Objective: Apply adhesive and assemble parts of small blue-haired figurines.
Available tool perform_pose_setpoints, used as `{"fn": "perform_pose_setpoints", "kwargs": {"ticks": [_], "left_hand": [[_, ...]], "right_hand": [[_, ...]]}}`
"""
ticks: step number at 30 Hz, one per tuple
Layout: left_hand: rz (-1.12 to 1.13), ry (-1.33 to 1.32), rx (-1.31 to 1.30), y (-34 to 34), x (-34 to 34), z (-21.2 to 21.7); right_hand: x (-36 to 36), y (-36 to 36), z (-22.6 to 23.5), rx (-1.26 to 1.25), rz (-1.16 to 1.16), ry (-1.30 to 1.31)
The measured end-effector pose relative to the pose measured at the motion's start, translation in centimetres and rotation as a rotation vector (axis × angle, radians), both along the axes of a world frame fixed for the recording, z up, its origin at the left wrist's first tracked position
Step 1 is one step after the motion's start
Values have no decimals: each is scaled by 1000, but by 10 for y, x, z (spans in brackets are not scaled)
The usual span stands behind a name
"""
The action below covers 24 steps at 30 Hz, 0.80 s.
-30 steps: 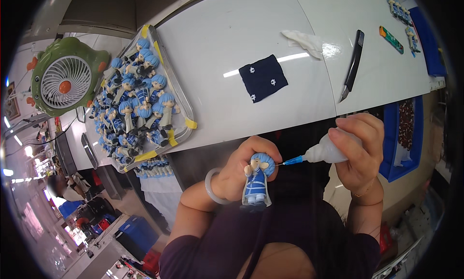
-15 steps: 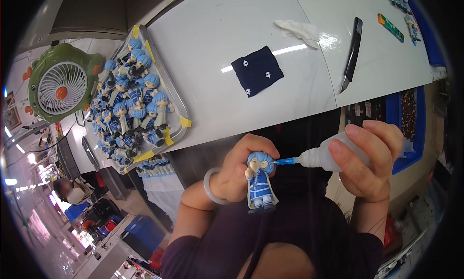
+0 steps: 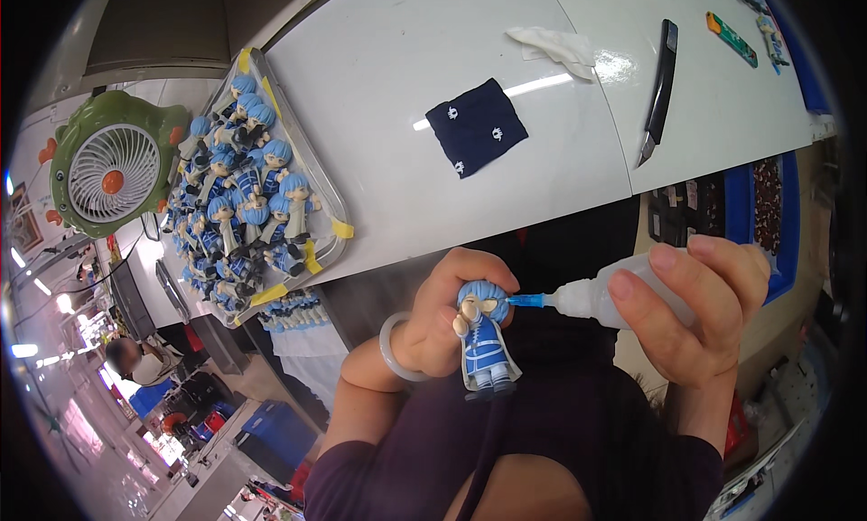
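Observation:
Gripped by the head, a small figurine [image 3: 487, 345] with light-blue hair, a blue outfit and a pale cape stands upright in my left hand [image 3: 440, 315]. A pale bangle circles that wrist. My right hand [image 3: 700, 309] holds a white squeeze bottle [image 3: 603, 299] sideways, fingers wrapped round its body. The bottle's blue needle tip [image 3: 526, 301] points left and meets, or nearly meets, the side of the figurine's head. Whether any liquid comes out is too small to see. Both hands are in front of my body, off the table's near edge.
A clear tray [image 3: 336, 200] with yellow tape holds a heap of similar figurines [image 3: 239, 196] at left, beside a green fan [image 3: 113, 164]. On the white table [image 3: 361, 97] lie a dark-blue cloth [image 3: 476, 128], a white wipe [image 3: 555, 51], a black cutter knife [image 3: 661, 92] and a green-orange tool [image 3: 731, 39]. Blue bins [image 3: 787, 223] stand at right.
My right hand and the bottle have shifted slightly, and the needle tip stays at the figurine's head. My left hand keeps its grip almost unmoved. The view has tilted a little.

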<state>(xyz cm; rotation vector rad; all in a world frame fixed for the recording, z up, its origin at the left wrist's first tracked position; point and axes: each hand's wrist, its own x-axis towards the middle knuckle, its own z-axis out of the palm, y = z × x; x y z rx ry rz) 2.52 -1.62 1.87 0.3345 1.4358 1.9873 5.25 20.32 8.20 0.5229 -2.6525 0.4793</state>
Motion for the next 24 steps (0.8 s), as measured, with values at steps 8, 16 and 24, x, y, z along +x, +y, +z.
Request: {"fn": "perform_pose_setpoints", "kwargs": {"ticks": [8,16,24], "left_hand": [[10,45,-10,3,-2,-1],[32,-47,179,6,-6,-8],[74,-60,248,10,-7,-13]], "right_hand": [[-1,2,0,52,-7,34],[-31,22,-16,-321,-31,-85],[-84,95,-72,-673,-409,-110]]}}
